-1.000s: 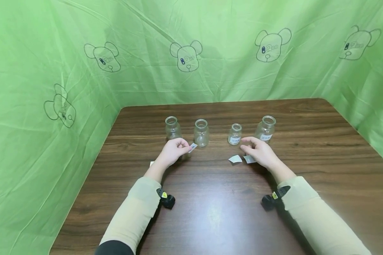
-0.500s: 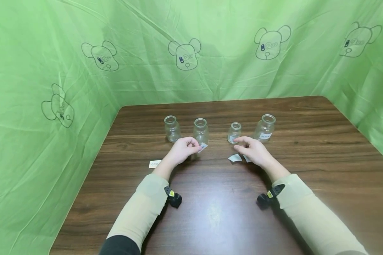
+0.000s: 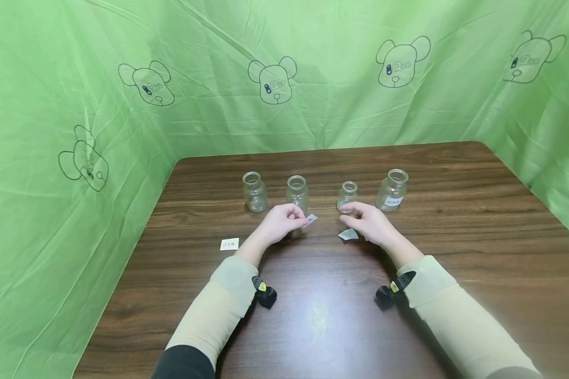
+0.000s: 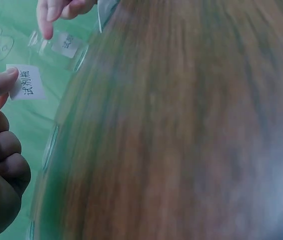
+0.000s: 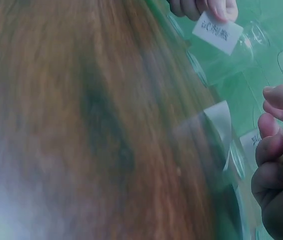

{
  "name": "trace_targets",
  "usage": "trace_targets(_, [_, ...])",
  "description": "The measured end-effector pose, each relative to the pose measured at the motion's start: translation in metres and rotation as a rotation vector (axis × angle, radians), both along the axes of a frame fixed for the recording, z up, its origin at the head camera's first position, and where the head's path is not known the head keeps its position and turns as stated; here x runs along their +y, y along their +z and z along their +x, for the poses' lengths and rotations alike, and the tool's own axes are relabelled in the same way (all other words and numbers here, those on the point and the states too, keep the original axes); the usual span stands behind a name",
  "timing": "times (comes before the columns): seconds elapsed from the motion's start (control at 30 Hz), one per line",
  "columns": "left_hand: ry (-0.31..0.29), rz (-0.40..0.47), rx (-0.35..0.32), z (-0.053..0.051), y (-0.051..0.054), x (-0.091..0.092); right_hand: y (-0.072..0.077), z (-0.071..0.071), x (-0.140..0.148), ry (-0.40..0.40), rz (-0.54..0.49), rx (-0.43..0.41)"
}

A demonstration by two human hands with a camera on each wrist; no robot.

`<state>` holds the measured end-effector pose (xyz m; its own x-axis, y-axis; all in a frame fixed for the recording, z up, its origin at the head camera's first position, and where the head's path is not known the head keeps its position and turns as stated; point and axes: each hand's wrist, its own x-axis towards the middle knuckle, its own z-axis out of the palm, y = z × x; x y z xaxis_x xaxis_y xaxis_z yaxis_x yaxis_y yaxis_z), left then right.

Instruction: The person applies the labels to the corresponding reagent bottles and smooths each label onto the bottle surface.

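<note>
My left hand [image 3: 280,223] pinches a small white printed label [image 4: 29,82] between thumb and fingertips, in front of the second glass jar [image 3: 297,188] from the left. The fingers of my right hand [image 3: 367,221] are loosely bent, thumb apart, holding nothing. They are close in front of the small glass jar [image 3: 348,189], partly covering it; whether they touch it I cannot tell. That small jar bears a white label [image 4: 67,45]. A curled piece of pale paper [image 3: 348,235] lies below the right fingertips, and another piece is mostly hidden under that hand.
A larger jar [image 3: 391,189] with a white label stands at the right, and an unlabelled jar [image 3: 255,193] at the left. Another printed label [image 3: 229,244] lies on the wooden table [image 3: 317,337]. Green cloth [image 3: 322,105] hangs behind and at the sides.
My left hand has moved right with its label, uncovering the label on the table. My right hand has shifted left, across the front of the small jar.
</note>
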<state>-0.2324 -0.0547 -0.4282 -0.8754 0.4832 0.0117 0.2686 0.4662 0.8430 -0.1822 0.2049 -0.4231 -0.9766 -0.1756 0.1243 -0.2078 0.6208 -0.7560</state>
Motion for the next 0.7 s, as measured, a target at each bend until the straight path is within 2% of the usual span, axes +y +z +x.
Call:
trace_targets(0.23, [-0.046, -0.046, 0.021, 0.003, 0.001, 0.007, 0.005, -0.003, -0.018, 0.047, 0.019, 0.018])
trace_targets(0.43, [-0.087, -0.072, 0.031, 0.003, -0.001, 0.011, 0.005, -0.003, -0.034, 0.106, -0.012, -0.042])
trace_targets(0.57, [-0.119, -0.095, 0.053, 0.003, -0.001, 0.013, 0.004, -0.003, -0.037, 0.119, -0.001, -0.014])
trace_targets(0.7, [-0.112, -0.088, 0.067, 0.004, -0.001, 0.014, 0.001, -0.003, -0.037, 0.124, 0.003, 0.004])
